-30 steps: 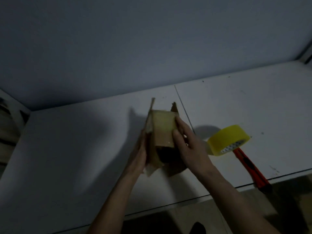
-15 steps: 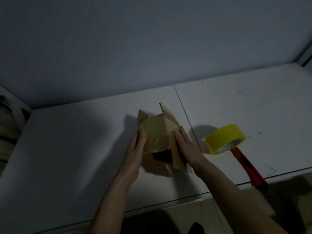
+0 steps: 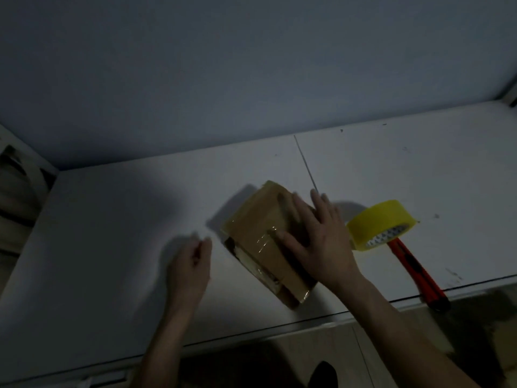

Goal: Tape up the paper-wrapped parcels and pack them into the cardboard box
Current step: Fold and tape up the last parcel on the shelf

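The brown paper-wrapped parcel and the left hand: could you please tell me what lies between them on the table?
Nothing: in the head view, only bare white table separates the left hand from the brown paper-wrapped, taped parcel.

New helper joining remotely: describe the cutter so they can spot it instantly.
Start at the white table and go to its near right edge. Beside the yellow tape roll lies the utility knife: long, thin, red-and-black, the only red thing there.

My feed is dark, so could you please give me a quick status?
Left hand off, open. Right hand flat on parcel, on table. Tape, knife beside; nothing blocking.
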